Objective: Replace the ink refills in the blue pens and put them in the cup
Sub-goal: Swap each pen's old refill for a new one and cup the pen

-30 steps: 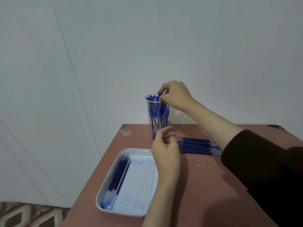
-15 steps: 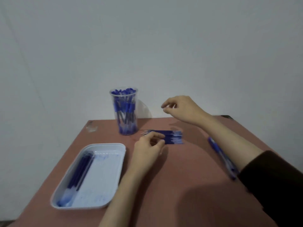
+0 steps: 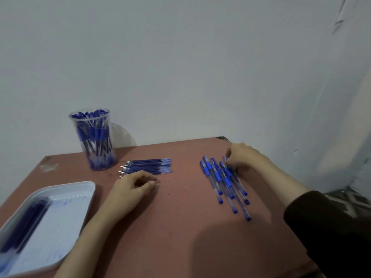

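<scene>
Blue pens (image 3: 224,181), about seven though blur made the count unsure, lay loose to the right of the one clear cup (image 3: 94,141), itself crammed with pens past counting; the right hand (image 3: 244,157) reached onto their far ends, fingers curled, whether pinching one I could not tell. Step judged: picking the next pen, which then calls for unscrewing it and fitting a refill (image 3: 146,167) from the stack just right of the cup. Left hand (image 3: 134,187) rested loosely curled and empty beside that stack; one white tray (image 3: 80,189), left and nearer, held used refills.
</scene>
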Motion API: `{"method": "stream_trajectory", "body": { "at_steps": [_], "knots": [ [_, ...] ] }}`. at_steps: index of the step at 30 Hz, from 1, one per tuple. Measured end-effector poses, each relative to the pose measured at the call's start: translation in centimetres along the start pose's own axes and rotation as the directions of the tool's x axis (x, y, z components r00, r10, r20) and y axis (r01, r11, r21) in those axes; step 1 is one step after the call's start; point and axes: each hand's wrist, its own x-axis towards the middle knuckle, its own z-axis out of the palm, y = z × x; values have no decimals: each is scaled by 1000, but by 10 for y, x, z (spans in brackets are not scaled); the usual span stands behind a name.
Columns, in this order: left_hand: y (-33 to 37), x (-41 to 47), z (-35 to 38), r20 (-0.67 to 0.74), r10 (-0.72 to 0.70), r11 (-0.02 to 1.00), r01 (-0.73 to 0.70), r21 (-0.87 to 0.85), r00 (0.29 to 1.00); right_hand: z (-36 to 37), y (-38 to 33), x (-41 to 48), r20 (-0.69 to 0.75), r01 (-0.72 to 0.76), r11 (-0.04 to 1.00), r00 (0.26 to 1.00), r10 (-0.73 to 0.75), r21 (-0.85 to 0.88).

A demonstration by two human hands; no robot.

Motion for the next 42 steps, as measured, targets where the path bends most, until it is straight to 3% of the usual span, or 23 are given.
{"method": "stream_trajectory", "body": {
  "at_steps": [9, 14, 17, 20, 25, 27, 32, 42],
  "knots": [
    [-1, 2, 0, 2, 5, 999, -5, -39, 1000, 11, -4, 6, -38, -94, 992, 995, 97, 79],
    [-3, 3, 0, -36, -1, 997, -2, -78, 999, 10, -6, 0, -162, -93, 991, 981, 108, 95],
    [-4, 5, -1, -87, -29, 977, 10, -211, 996, -1, -21, -3, -265, 68, 967, 964, -1, 245],
    [0, 4, -3, -174, -82, 912, 3, -409, 981, -10, -55, -18, -224, 332, 854, 939, -260, 401],
    [5, 4, -10, -238, -129, 837, -23, -547, 963, 22, -112, -52, -219, 627, 657, 772, -597, 418],
    [6, 5, -10, -236, -165, 813, -3, -583, 958, 42, -122, -57, -290, 683, 611, 727, -622, 399],
    [4, 5, -11, -258, -198, 805, 7, -593, 946, 64, -127, -55, -446, 718, 640, 684, -577, 273],
    [5, 4, -10, -203, -119, 810, -23, -586, 972, 59, -123, -57, -411, 716, 660, 685, -601, 228]
  ]
}}
